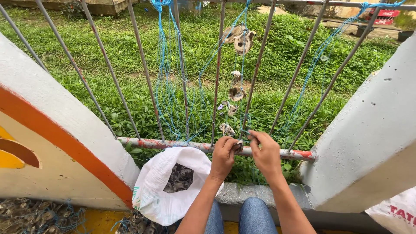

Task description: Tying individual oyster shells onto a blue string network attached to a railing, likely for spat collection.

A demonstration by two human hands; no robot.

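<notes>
A white sack [158, 190] of shells sat at seven o'clock. The left hand [223, 157], forearm raised, pinched a shell [238, 146] against the rail [173, 144]. At its three o'clock, the right hand [266, 154] gripped blue twine [245, 132] beside the shell.

Yellow floor [102, 221] bears white sack [160, 190], seemingly strung shells [39, 214].

grass [130, 99] | white pillar [368, 143] | white sack [158, 190] | metal railing [143, 143]
</notes>
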